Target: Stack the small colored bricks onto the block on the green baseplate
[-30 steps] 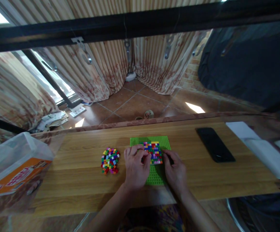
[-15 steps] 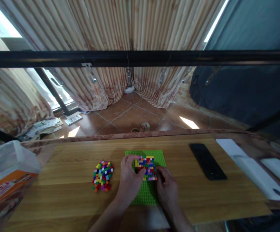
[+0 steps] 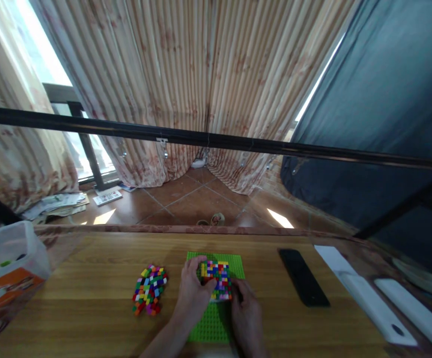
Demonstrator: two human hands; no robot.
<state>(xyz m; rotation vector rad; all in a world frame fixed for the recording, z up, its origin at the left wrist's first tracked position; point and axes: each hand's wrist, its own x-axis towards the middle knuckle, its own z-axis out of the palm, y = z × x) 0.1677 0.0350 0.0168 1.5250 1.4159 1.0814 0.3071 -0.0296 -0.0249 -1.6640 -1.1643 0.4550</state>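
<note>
A square block of small multicoloured toy bricks [image 3: 221, 278] sits over a green studded baseplate [image 3: 210, 320]; whether it is fixed to it I cannot tell. My left hand [image 3: 195, 291] grips the block from its left side, thumb across the front and fingers at the back corner. At the block's right edge, the curled fingers of my right hand [image 3: 246, 308] press against it, their tips partly hidden. Left of my hands lies a loose pile of small coloured bricks [image 3: 150, 288] on the wooden table.
A black phone [image 3: 303, 277] lies on the table's right side, near white flat objects [image 3: 383, 311]. A clear plastic box [image 3: 10, 248] with an orange label stands at the left edge. Beyond the table, a dark rail [image 3: 186, 136] crosses before curtains.
The camera view has tilted and shifted, so the table appears lower and slightly left. Both hands stay at the brick block, with almost the same grip.
</note>
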